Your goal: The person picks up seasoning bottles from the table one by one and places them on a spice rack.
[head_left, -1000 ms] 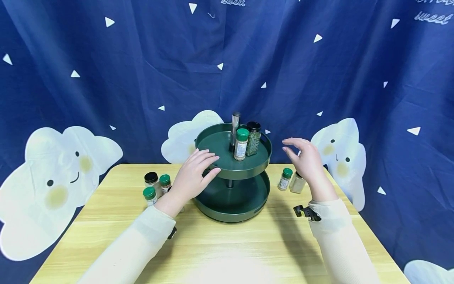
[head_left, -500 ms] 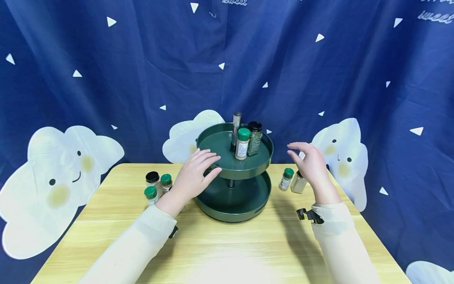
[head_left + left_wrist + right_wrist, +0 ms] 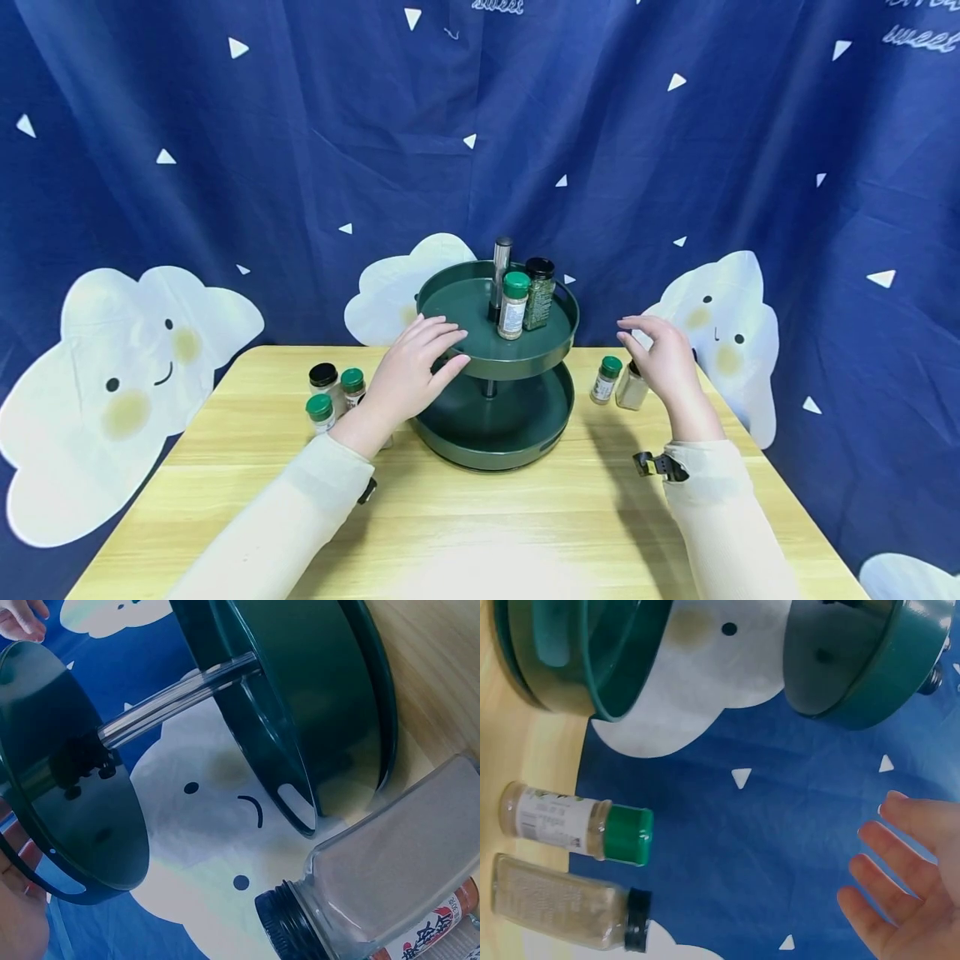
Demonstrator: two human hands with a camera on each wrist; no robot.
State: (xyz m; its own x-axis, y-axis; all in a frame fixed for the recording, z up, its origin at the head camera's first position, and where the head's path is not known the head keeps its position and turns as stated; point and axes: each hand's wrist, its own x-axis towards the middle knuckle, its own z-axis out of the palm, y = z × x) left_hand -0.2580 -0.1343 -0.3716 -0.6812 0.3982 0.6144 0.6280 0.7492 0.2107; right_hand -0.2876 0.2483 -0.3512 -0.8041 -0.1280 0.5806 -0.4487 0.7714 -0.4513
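A dark green two-tier turntable rack [image 3: 491,365] stands mid-table. My left hand [image 3: 411,371] is at the left rim of its upper tier, fingers extended. In the left wrist view, that hand's fingers [image 3: 21,859] show against the rim by a slot; whether they press on it I cannot tell. Holding nothing, my right hand [image 3: 663,360] hovers right of the rack, fingers loosely bent. Below it stand a green-capped spice jar [image 3: 606,381] and a black-capped spice jar [image 3: 632,389]. The upper tier carries a green-capped jar [image 3: 513,310] and a black-capped jar of green flakes [image 3: 539,296].
Left of the rack stand several spice jars, among them a black-capped jar [image 3: 324,382] and a green-capped jar [image 3: 320,412], partly hidden by my left forearm. A metal post [image 3: 501,275] rises from the upper tier. Behind the wooden table [image 3: 480,525] hangs a blue curtain [image 3: 480,108].
My right hand has drifted right and downward, farther from the rack. My left hand keeps its place at the rim, and the jars stand as before.
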